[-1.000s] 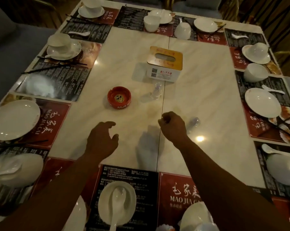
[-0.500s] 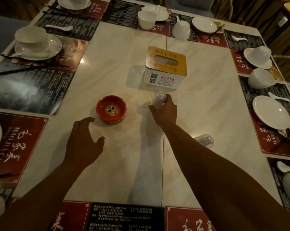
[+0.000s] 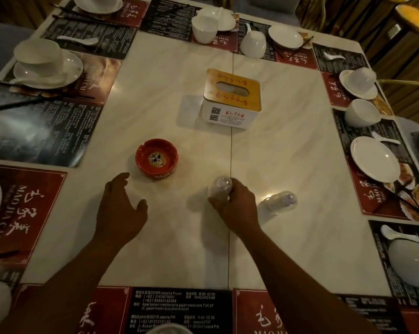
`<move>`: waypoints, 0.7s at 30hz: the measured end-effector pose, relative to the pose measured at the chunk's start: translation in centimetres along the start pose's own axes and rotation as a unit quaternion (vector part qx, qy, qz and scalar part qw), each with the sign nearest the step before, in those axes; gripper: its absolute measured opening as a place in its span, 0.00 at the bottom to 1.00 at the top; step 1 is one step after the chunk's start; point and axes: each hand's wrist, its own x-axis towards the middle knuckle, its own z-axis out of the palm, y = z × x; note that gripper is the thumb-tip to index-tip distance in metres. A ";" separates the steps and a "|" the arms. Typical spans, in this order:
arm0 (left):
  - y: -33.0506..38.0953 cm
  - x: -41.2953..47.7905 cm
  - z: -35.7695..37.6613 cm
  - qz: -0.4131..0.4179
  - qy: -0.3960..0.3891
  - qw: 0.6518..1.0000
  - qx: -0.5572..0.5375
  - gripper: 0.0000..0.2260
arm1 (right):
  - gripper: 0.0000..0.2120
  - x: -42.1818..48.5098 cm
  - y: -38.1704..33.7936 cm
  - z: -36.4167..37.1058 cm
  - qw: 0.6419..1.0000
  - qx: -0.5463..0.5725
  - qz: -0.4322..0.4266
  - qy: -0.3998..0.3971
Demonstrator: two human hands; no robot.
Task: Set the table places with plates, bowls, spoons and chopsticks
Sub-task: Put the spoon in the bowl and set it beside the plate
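Far left of the left grip [image 3: 121, 208], at the counter's [image 3: 276, 153] left edge, a bowl [image 3: 38, 57] sat upright on a plate [image 3: 67, 74]. A pair of chopsticks [image 3: 37, 100] lay just nearer the person, long axis running left to right across a placemat [image 3: 34, 133]. A spoon [image 3: 79, 40] lay beyond the bowl, its long axis also left to right.

The left grip was released, palm down over bare counter, fingers loosely spread and holding nothing. A red ashtray [image 3: 156, 158] stood just beyond it and slightly to its right. Open marble lay between the two grips and all the way back to the near placemats.

The right grip [image 3: 235, 206] was grasping a small clear bottle [image 3: 219, 189], fingers curled round its lower part, its rounded top pointing away from the person. A tissue box [image 3: 231, 97] stood well beyond this grip.

Just right of the right grip was a second clear bottle [image 3: 279, 202]; I could not tell whether it stood or lay. Well to the right, along the counter's right edge, a flat plate [image 3: 374, 159] rested on a placemat, with a white spoon [image 3: 384, 138] just beyond it and a tilted bowl [image 3: 361, 113] beyond that.
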 end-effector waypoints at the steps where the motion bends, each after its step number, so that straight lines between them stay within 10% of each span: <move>1: 0.1 -0.1 0.1 -0.003 -0.001 1.000 -0.004 0.36 | 0.29 -1.0 0.3 0.1 1.000 0.004 0.001 -0.010; 12: 0.9 -0.7 0.5 -0.007 -0.002 1.000 -0.012 0.38 | 0.33 -2.1 0.6 1.1 1.000 0.009 -0.003 -0.030; 17: 1.2 0.2 0.1 -0.018 0.006 1.000 -0.016 0.38 | 0.51 -1.4 0.5 -1.7 0.992 -0.035 -0.041 -0.118; 21: 0.7 2.2 -0.4 -0.022 0.010 1.000 -0.010 0.36 | 0.31 3.1 -2.4 -5.6 0.986 -0.119 -0.091 -0.068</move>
